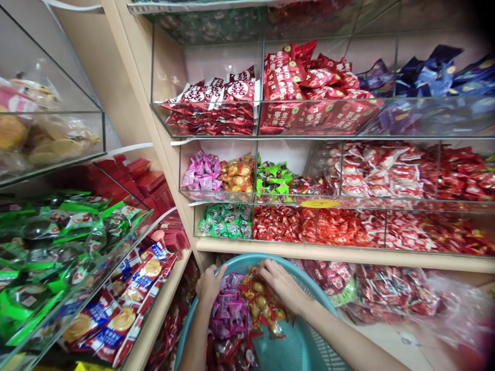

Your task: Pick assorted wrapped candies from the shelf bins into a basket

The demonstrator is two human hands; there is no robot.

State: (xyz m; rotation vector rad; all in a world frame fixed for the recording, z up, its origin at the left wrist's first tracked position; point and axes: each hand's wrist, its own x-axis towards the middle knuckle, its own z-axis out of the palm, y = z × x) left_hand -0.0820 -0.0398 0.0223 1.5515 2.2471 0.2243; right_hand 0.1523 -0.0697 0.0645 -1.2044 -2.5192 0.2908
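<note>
A teal plastic basket [270,350] stands low in front of the shelves, holding purple-wrapped candies [231,309], gold-wrapped candies [261,301] and dark red-wrapped candies [234,353]. At its far left rim, my left hand [209,283] is closed on the edge, thumb on the inner side. Inside the basket, my right hand [279,281] reaches over the gold-wrapped candies with fingers curled against them. Its fingertips are partly hidden, and how many pieces it grips cannot be made out.
Clear-fronted shelf bins ahead hold purple and gold candies [218,172], green-wrapped candies [225,221] and red packets [305,87]. Green packets [58,247] and biscuit packs [124,309] fill the left shelf. Below the wooden shelf edge [348,253] lie bagged red candies [398,291].
</note>
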